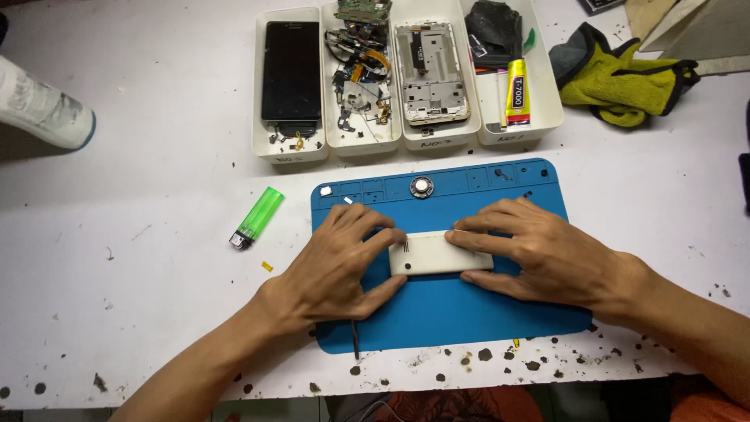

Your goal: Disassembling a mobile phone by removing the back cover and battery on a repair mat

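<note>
Well beyond my left hand (336, 262), a dark phone screen (291, 72) lies flat in the leftmost white tray (267, 148), black and blank. Beyond my right hand (539, 254), a yellow glue tube (516, 92) with a black-lettered label and red stripe lies in the rightmost tray (547, 117), pointing away from me, beside a black pouch (494, 33).

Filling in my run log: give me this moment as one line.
left hand: on white phone | right hand: on phone | phone: flat on blue mat | lighter: left of mat
</note>
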